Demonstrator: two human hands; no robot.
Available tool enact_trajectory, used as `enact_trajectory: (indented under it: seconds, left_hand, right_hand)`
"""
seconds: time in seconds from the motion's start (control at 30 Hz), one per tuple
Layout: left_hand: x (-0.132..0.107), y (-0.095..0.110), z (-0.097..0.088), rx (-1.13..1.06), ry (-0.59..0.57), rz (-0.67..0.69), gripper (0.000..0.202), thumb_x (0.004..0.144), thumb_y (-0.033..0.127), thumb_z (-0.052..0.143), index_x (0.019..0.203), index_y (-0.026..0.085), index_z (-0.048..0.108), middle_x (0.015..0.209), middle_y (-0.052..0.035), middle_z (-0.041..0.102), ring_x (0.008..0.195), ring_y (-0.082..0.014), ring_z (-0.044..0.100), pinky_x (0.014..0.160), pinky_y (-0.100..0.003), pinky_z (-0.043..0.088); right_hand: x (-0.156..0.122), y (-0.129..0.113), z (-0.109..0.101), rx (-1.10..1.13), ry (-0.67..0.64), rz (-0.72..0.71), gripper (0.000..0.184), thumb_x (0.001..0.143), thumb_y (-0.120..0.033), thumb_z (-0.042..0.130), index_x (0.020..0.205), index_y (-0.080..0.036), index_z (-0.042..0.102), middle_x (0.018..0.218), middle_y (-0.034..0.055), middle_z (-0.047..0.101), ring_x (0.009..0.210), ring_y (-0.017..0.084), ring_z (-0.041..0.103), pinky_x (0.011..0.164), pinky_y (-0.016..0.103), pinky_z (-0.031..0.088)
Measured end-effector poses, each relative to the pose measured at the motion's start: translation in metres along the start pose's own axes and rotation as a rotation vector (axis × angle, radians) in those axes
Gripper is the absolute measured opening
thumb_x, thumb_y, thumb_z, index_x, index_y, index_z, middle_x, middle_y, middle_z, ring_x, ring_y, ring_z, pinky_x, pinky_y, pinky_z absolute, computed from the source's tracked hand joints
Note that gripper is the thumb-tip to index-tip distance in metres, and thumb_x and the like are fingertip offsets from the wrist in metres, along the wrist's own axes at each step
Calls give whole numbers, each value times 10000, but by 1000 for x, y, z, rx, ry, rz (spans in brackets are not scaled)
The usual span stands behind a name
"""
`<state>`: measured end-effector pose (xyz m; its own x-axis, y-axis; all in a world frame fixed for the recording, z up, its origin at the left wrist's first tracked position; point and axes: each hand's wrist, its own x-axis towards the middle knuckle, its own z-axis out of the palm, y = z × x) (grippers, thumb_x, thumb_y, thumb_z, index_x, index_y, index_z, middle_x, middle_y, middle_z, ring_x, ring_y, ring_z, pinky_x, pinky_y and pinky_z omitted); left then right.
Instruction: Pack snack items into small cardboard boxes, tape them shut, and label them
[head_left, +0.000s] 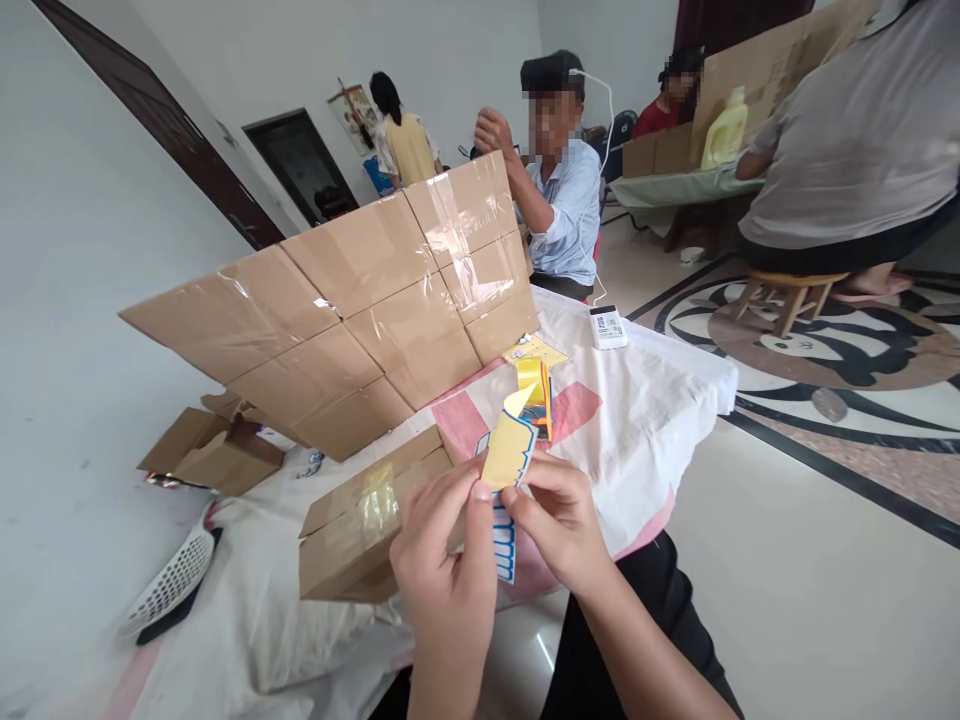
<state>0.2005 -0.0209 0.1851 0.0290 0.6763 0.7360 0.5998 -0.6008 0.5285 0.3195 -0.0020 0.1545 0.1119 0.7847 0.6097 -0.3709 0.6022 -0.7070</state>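
Both hands are up in front of me, near edge of the table (660, 400). My left hand (442, 560) and my right hand (559, 520) each pinch the same sticker sheet (508, 455), thumbs and fingertips closed tight on it from either side. The sheet stands roughly upright between them: yellow backing curling at the top, blue-and-white printed strip hanging below my fingers. Just left of my left hand, touching the cloth, lies a small taped cardboard box (360, 525). Far side of it, a big wall of taped cardboard panels (352, 300) stands tilted across the table. Just beyond the sheet there's a yellow tape roll (534, 385), and further right a small white device (607, 327) near the table's far edge. Far left, an open carton (214, 450) and a white perforated scoop (172, 580). Behind the panels a person in a light blue shirt (562, 205) is seated; others are at another table, far right.
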Motion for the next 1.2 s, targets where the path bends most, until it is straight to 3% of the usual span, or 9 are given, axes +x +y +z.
enact_trajectory:
  seconds: [0.2,0.47,0.57,0.7,1.2]
  left_hand:
    - [-3,-2,1,-83,-25,-105,253,969,215,581,1109,334,754,994,41,775,911,-159,710,846,-287,557]
    - [-4,-7,1,-9,117,-165,187,961,248,610,1035,321,766,1002,45,790,929,-147,726,809,-243,568]
    - [-2,-8,2,7,110,-72,171,896,256,704,1061,267,750,1017,5,786,940,-173,732,827,-273,580]
    - [-2,-10,6,109,161,113,309,788,195,815,1084,207,727,1007,-37,782,912,-195,732,851,-316,582]
    - [-6,-3,0,273,135,420,303,779,-9,760,1028,158,720,940,-79,802,820,-190,746,805,-360,548]
  right_hand:
    - [0,0,-2,-7,-1,13,271,911,-101,601,942,-283,798,842,0,674,739,144,585,703,269,448]
    - [-2,-1,-8,-11,-15,41,224,948,-156,603,952,-273,795,903,17,711,810,163,633,752,281,470]
    - [-2,-1,-11,-8,-1,55,211,962,-187,608,947,-276,799,902,18,721,815,167,632,767,290,472]
    - [-3,0,-14,33,5,73,202,972,-215,618,970,-293,805,916,10,744,811,161,640,762,282,476]
    - [-7,-4,-20,44,14,49,170,967,-263,646,994,-293,811,934,25,771,811,169,697,764,289,552]
